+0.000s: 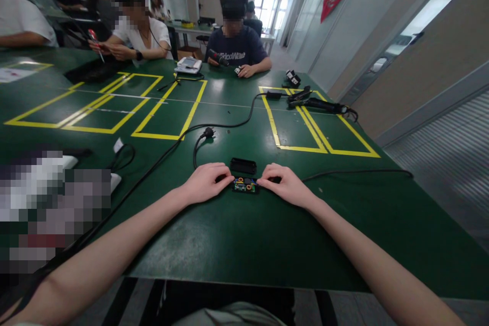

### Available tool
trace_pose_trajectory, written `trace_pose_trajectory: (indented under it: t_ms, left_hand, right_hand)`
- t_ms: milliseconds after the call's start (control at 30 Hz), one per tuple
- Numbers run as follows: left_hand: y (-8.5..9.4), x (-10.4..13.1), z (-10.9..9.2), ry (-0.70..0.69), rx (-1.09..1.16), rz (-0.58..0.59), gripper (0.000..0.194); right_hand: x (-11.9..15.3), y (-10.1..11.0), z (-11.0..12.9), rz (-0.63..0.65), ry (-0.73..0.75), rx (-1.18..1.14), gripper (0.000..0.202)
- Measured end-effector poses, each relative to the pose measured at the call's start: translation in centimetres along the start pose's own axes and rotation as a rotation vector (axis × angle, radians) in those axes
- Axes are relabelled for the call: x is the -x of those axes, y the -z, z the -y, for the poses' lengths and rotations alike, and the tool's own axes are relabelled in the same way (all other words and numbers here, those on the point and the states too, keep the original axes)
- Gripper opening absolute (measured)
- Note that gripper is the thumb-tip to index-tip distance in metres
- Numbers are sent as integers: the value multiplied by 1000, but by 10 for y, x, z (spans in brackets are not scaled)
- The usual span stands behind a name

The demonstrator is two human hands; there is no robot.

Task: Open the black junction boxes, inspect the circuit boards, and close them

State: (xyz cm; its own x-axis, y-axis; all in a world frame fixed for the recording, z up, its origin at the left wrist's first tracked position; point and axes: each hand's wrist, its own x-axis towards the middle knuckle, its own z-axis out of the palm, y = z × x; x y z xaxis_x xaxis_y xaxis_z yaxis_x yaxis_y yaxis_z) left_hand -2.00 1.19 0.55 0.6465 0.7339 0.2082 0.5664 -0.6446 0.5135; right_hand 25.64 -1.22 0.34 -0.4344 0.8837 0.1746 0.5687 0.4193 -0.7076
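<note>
An opened power adapter (pixel 245 187) lies on the table between my hands, with a green circuit board and copper-coloured ring coils showing in its black lower shell. My left hand (pixel 208 182) is closed in a pinch at its left end. At the right end, the thumb and fingertips of my right hand (pixel 284 184) are pinched together too. Fingertips hide the ends where the cables meet the adapter. Just beyond it rests the hollow black cover (pixel 243 165), apart from the board. A short cord with a black plug (pixel 208 133) curves out from behind my left hand.
A black cable (pixel 362 172) runs right from behind my right hand. Another long cable (pixel 171 147) crosses the green table (pixel 214 254). Black tool-like parts (pixel 317 103) lie at the back right. Opposite, a person in a dark shirt (pixel 239 51) handles small items; others sit at left.
</note>
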Motion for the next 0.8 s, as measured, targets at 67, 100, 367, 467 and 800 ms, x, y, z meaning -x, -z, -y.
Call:
trace_pose_trajectory:
  t_ms: [67, 100, 367, 467, 800]
  left_hand:
    - [0, 0, 0, 16, 23, -5, 30]
    - [0, 0, 0, 21, 32, -4, 31]
    - [1, -1, -1, 39, 50, 6, 30]
    - [1, 0, -2, 23, 25, 0, 30]
    - [5, 2, 3, -42, -110, -73, 50]
  right_hand:
    - [0, 1, 2, 1, -18, -2, 41]
    - [-1, 1, 3, 6, -32, 0, 42]
    - [-2, 0, 8, 10, -133, 81, 46]
    - [-2, -1, 7, -4, -159, 109, 43]
    - [-1, -8, 4, -136, -112, 219, 23]
